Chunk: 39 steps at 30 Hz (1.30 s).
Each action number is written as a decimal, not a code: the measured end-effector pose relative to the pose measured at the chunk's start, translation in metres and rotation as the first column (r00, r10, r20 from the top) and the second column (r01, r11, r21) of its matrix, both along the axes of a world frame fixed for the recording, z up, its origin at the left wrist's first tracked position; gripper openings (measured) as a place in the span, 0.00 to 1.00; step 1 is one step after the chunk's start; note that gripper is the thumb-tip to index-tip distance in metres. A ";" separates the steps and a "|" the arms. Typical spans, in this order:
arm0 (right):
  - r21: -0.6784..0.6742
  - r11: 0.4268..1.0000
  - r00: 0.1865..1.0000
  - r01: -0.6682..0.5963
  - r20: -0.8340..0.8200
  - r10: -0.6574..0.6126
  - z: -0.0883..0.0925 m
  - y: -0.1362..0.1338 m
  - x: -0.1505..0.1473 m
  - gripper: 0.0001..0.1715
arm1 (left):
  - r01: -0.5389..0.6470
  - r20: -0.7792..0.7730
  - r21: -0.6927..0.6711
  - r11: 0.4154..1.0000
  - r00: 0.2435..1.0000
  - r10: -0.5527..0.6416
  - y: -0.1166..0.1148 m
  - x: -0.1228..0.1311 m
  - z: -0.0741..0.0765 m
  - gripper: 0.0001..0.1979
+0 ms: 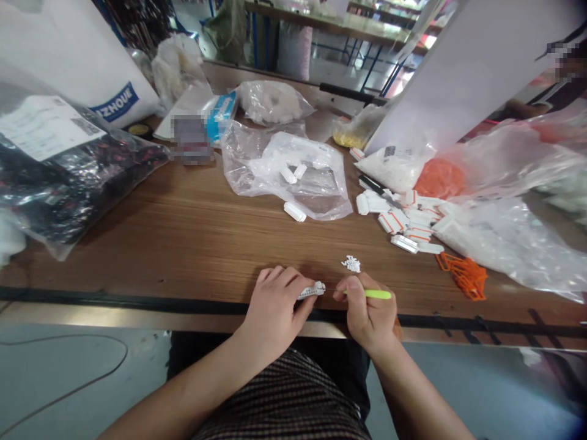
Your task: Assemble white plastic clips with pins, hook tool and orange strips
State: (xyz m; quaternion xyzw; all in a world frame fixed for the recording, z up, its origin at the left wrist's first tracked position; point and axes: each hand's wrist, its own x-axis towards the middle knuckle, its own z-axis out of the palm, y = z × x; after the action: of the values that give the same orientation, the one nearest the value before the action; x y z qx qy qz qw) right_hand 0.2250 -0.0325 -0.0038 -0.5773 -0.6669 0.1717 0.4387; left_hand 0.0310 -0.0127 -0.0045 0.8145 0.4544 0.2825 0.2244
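My left hand [275, 302] is closed round a small white plastic piece [312, 290] at the near edge of the wooden table [183, 244]. My right hand [369, 311] pinches a thin yellow-green tool [378, 294] whose tip points left toward that piece. The two hands sit close together, a few centimetres apart. A little heap of tiny white bits [351, 264] lies just beyond my right hand.
Clear plastic bags [293, 177] with white pieces lie mid-table, a loose white piece [294, 212] beside them. White and orange-banded parts [403, 220] pile at right, with orange clips [465, 275] and more bags. A dark bag [68, 183] fills the left side.
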 end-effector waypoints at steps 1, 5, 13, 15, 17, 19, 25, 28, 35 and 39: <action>0.002 1.000 1.000 0.001 -0.020 -0.001 -0.001 -0.001 0.000 0.20 | -0.002 0.001 0.000 1.000 1.000 0.002 0.000 0.000 0.000 0.03; 0.007 0.998 0.986 0.064 -0.156 -0.062 -0.006 -0.004 0.000 0.23 | 0.001 0.012 -0.002 1.000 1.000 -0.001 0.000 0.000 0.000 0.04; -0.001 0.995 0.985 0.096 -0.141 -0.095 -0.007 -0.005 0.000 0.24 | 0.004 0.007 -0.014 1.000 1.000 -0.004 -0.001 -0.001 -0.001 0.05; -0.005 0.996 0.987 0.091 -0.132 -0.091 -0.006 -0.005 0.000 0.24 | 0.004 0.006 -0.017 1.000 1.000 -0.004 -0.001 -0.001 -0.001 0.04; 0.000 0.997 0.990 0.082 -0.115 -0.081 -0.006 -0.005 0.000 0.24 | 0.004 0.007 -0.016 1.000 1.000 -0.004 -0.001 0.000 -0.001 0.04; 0.007 0.998 0.993 0.069 -0.092 -0.068 -0.006 -0.005 0.000 0.24 | 0.004 0.010 -0.014 1.000 1.000 -0.004 0.000 0.000 0.000 0.05; 0.043 0.999 0.999 -0.012 0.038 0.011 0.003 -0.001 0.001 0.19 | 0.000 0.003 -0.014 1.000 1.000 0.000 -0.001 0.000 0.001 0.04; 0.060 0.995 0.991 -0.079 0.113 0.072 0.006 0.001 0.000 0.18 | 0.001 0.000 -0.026 1.000 1.000 -0.001 -0.001 -0.001 0.001 0.04; 0.075 0.996 0.999 0.045 0.000 -0.045 0.001 -0.003 -0.002 0.21 | 0.004 0.003 -0.023 1.000 1.000 -0.003 0.000 -0.001 0.001 0.05; 0.072 0.996 0.999 0.045 0.003 -0.045 0.002 -0.003 -0.002 0.21 | 0.001 -0.002 -0.024 1.000 1.000 -0.001 0.000 0.000 0.001 0.05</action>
State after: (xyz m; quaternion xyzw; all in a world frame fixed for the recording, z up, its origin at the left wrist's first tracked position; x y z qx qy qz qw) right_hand 0.2229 -0.0353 -0.0023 -0.5765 -0.6604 0.1364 0.4613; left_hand 0.0310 -0.0131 -0.0037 0.8123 0.4573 0.2762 0.2340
